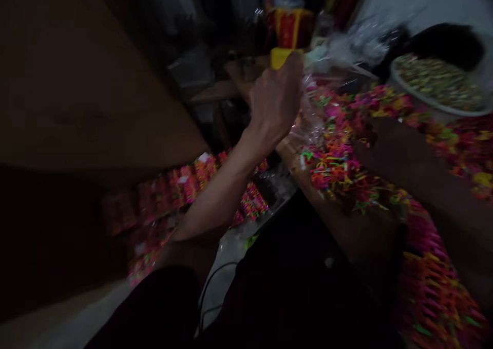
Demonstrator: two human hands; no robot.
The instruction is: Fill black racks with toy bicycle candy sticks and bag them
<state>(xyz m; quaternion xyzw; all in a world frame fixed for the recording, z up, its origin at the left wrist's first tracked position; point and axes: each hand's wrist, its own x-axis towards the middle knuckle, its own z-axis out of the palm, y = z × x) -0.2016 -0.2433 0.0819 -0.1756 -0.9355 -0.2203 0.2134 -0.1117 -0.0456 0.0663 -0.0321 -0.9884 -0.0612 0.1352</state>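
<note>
So the main thing here is a big heap of small neon plastic pieces [339, 169], pink, orange, yellow and green, spread over the wooden bench [339, 218] right of centre in the frame. Right hand [387, 146] is at the heap, palm down by the look of it, but that side's so dark I can't tell if its fingers are spread or pinching anything. Left hand [276, 99] is up near top centre, fingers curled in like a fist, just beside a clear plastic bag [308, 117]; can't tell whether it's got a grip on the plastic.

How far along? I'd say partway: rows of bright packs [185, 184] already lie at lower left, while loads of loose pieces are left on the bench, plus another thick bunch [435, 287] at lower right.

Counts: two hands, one tub [427, 105] of small greenish bits at upper right, one red-and-yellow box [290, 28] at top centre, one yellow thing [280, 58] right by the left hand in view. Packs: several, in at least two rows, too blurry for an exact number. Loose pieces: way too many to count, sorry.
</note>
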